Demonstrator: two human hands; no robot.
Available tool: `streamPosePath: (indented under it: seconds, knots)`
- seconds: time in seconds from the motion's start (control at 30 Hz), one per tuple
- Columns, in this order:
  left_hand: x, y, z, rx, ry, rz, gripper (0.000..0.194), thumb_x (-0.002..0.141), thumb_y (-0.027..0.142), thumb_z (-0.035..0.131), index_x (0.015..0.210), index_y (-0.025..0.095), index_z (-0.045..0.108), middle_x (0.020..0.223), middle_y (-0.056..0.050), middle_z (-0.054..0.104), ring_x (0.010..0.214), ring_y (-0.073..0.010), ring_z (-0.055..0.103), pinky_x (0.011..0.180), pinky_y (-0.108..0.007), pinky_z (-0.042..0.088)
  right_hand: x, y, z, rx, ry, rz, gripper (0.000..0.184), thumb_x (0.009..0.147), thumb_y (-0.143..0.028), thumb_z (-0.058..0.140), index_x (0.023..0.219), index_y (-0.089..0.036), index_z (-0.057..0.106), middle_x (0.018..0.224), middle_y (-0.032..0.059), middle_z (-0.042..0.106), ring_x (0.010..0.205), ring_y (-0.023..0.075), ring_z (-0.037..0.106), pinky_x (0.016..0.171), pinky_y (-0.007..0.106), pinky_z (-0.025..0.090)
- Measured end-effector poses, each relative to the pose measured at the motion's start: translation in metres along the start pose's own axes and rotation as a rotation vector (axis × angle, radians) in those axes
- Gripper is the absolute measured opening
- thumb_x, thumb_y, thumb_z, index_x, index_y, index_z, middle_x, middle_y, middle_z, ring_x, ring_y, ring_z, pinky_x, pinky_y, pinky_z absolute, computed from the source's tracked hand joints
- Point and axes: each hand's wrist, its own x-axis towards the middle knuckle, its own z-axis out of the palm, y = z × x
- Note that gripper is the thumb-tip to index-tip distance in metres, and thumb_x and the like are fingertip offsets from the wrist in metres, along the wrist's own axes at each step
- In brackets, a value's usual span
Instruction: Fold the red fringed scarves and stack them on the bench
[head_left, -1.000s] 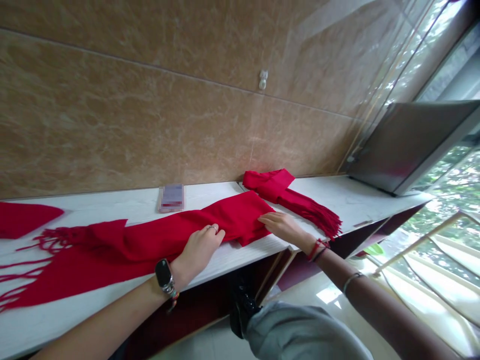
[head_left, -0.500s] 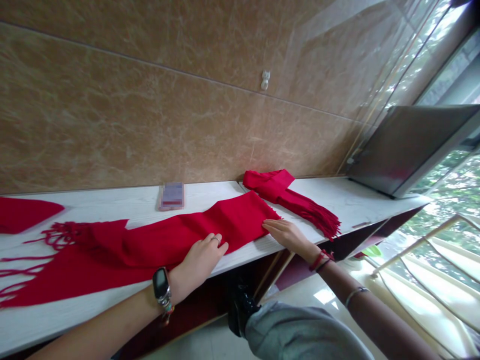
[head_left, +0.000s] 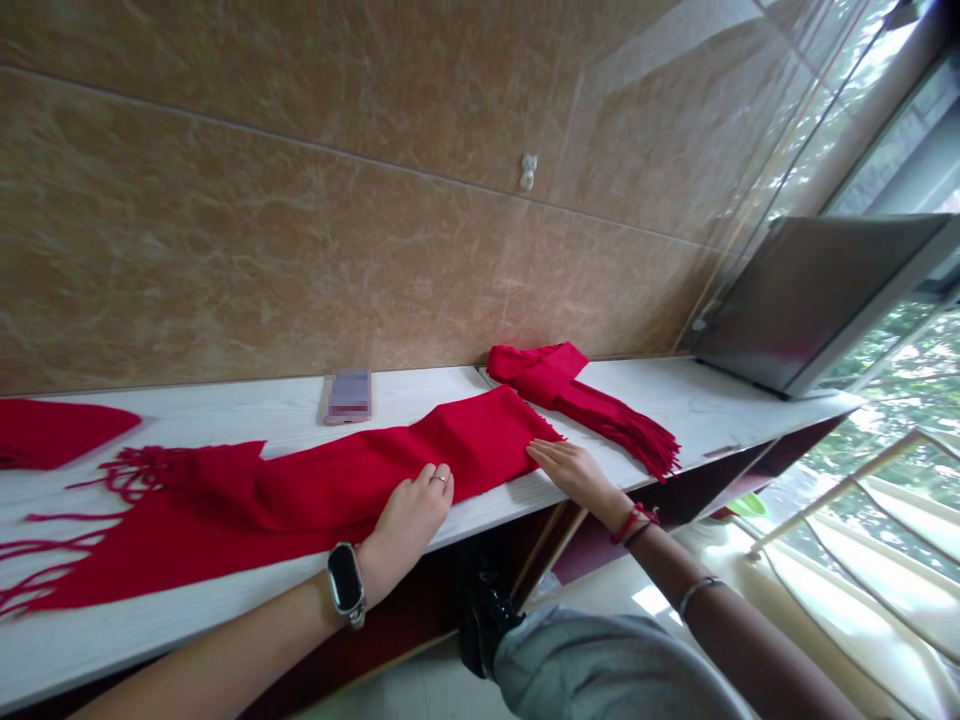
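A red fringed scarf (head_left: 330, 485) lies lengthwise along the white counter (head_left: 247, 640), partly folded over itself, its tassels spread at the left end. At its front edge, right of the middle, my left hand (head_left: 411, 515) is closed on the cloth with bent fingers; the fingertips are hidden. My right hand (head_left: 577, 472) lies flat at the scarf's right end, fingers straight and touching the cloth's corner. Just beyond that end rests a second red scarf (head_left: 551, 375), folded, with its fringe pointing right.
A phone-like flat object (head_left: 349, 397) lies near the wall. More red cloth (head_left: 60, 432) is at the far left. A grey metal box-shaped appliance (head_left: 817, 300) stands at the counter's right end. Below are open shelves and a pale metal rack (head_left: 862, 470) by the window.
My left hand has shifted slightly, its thumb now drawn in against the fingers. My right hand stays at the scarf's end. The view has moved a little.
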Motion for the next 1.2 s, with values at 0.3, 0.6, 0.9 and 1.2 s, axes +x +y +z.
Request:
streamPosePath:
  seconds: [0.3, 0.6, 0.9, 1.2]
  knots:
    - [0.009, -0.001, -0.012, -0.079, 0.043, 0.029, 0.033, 0.081, 0.006, 0.05, 0.111, 0.017, 0.056, 0.103, -0.013, 0.059, 0.094, -0.0215, 0.055, 0.077, -0.033, 0.044, 0.023, -0.011, -0.007, 0.041, 0.037, -0.013, 0.026, 0.088, -0.01, 0.042, 0.105, -0.012, 0.061, 0.099, 0.0134, 0.067, 0.092, 0.0206, 0.063, 0.079, 0.036, 0.052]
    - [0.015, -0.009, -0.01, -0.09, 0.081, 0.072, 0.019, 0.082, 0.007, 0.049, 0.097, 0.015, 0.057, 0.098, -0.011, 0.056, 0.093, -0.0213, 0.052, 0.069, -0.029, 0.047, 0.013, -0.011, 0.002, 0.025, 0.151, 0.016, 0.023, 0.089, -0.013, 0.042, 0.102, -0.011, 0.061, 0.095, 0.0132, 0.068, 0.091, 0.0213, 0.063, 0.076, 0.035, 0.053]
    - [0.01, 0.001, -0.01, -0.049, 0.075, 0.135, 0.026, 0.084, 0.008, 0.047, 0.108, 0.015, 0.055, 0.106, -0.011, 0.057, 0.096, -0.0215, 0.054, 0.078, -0.033, 0.045, 0.01, -0.02, 0.004, 0.05, 0.138, 0.071, 0.022, 0.089, -0.012, 0.04, 0.092, -0.012, 0.062, 0.093, 0.0121, 0.068, 0.09, 0.0213, 0.063, 0.075, 0.034, 0.052]
    - [0.015, 0.006, 0.001, -0.104, 0.091, 0.235, 0.028, 0.082, 0.001, 0.043, 0.103, 0.014, 0.056, 0.1, -0.01, 0.06, 0.09, -0.0196, 0.058, 0.072, -0.029, 0.049, 0.006, -0.018, 0.008, 0.116, 0.088, 0.101, 0.026, 0.085, -0.008, 0.042, 0.101, -0.012, 0.062, 0.104, 0.013, 0.066, 0.097, 0.0214, 0.061, 0.082, 0.035, 0.052]
